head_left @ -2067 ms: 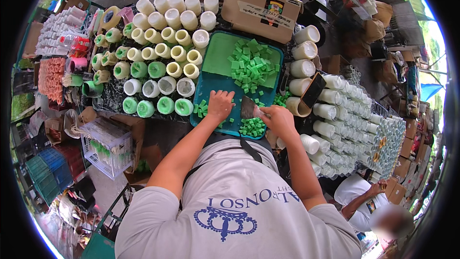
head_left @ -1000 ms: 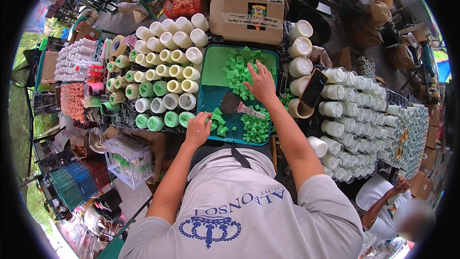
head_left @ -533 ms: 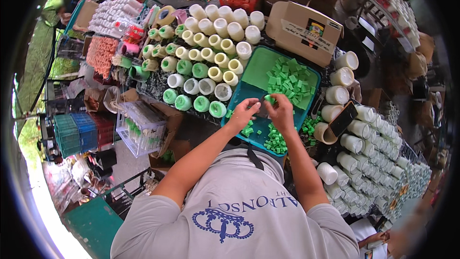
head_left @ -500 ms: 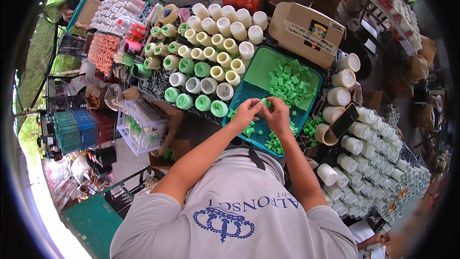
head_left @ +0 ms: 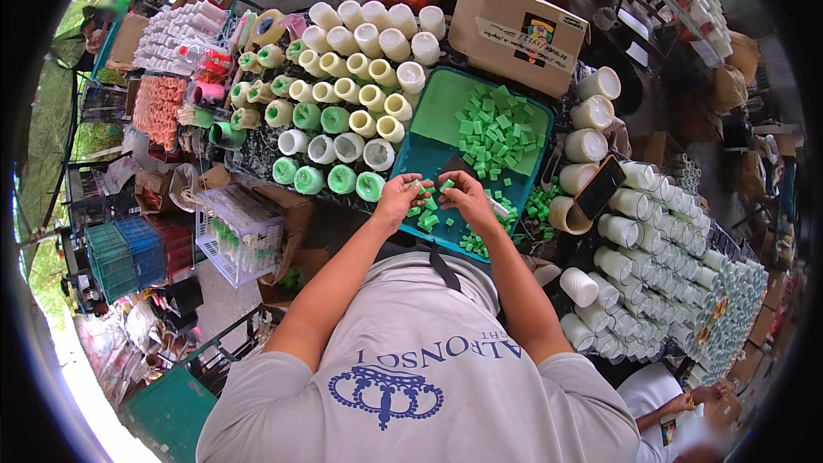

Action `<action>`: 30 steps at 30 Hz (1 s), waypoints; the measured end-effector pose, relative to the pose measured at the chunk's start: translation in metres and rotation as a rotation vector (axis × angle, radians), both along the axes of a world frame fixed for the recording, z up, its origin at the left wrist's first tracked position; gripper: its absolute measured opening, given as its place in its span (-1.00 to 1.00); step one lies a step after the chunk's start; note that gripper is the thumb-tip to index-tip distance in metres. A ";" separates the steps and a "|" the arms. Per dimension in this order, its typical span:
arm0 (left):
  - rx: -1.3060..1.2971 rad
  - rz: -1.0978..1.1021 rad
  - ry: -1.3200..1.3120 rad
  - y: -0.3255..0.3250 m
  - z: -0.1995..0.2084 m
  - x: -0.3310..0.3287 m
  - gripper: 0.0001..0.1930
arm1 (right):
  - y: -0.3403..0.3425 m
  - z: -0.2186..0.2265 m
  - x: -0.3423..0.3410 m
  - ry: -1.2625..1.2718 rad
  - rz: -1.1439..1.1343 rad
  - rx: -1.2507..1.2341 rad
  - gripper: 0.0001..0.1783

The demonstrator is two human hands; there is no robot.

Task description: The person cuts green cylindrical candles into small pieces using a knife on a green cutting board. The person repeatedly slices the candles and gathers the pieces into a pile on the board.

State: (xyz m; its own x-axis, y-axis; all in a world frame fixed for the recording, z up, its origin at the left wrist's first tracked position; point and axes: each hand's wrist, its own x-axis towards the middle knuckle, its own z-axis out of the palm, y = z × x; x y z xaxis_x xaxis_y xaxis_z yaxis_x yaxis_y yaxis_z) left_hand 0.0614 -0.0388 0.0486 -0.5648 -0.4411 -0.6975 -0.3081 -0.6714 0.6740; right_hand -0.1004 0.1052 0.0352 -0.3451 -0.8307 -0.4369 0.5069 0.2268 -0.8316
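Over the near part of a teal tray [head_left: 530,197], my left hand [head_left: 399,200] is closed, with a small green block [head_left: 417,185] at its fingertips. Just right of it, my right hand [head_left: 470,201] pinches another green block [head_left: 447,185]. A dark flat piece [head_left: 456,164] shows beyond the right fingers, and a pale handle-like piece [head_left: 497,205] beside that hand; whether they are one tool in its grip I cannot tell. A heap of green blocks [head_left: 497,133] fills the tray's far right, beside a flat green sheet [head_left: 441,111]. Several loose blocks lie under my hands.
Rows of cream, white and green cylinders [head_left: 347,146] stand left of the tray. A cardboard box [head_left: 514,39] is behind it. To the right are white cylinders [head_left: 587,146], a phone [head_left: 600,188] and many stacked glass-like cups [head_left: 634,266]. Another person's hand [head_left: 707,393] shows at lower right.
My hands have moved apart; they were together over one green piece, and now each has a block. The dark flat piece and pale handle have come into sight. The whole view has shifted slightly.
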 end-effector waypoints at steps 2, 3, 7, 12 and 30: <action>0.005 -0.006 0.004 0.002 0.000 0.001 -0.70 | -0.002 0.000 0.001 -0.183 -0.025 -0.004 -0.66; 0.011 -0.021 0.003 0.003 0.000 0.002 -0.69 | -0.004 -0.015 0.002 -0.167 0.042 0.008 -0.62; 0.053 -0.033 0.015 0.003 0.005 0.001 -0.68 | -0.016 0.001 0.021 0.573 0.140 0.118 -0.38; 0.191 0.050 -0.016 0.000 -0.008 0.021 -0.70 | -0.019 -0.010 0.030 0.320 0.116 0.021 -0.65; -0.226 -0.053 -0.004 0.004 0.006 0.007 -0.79 | -0.014 0.032 0.025 0.758 -0.025 -0.028 -0.71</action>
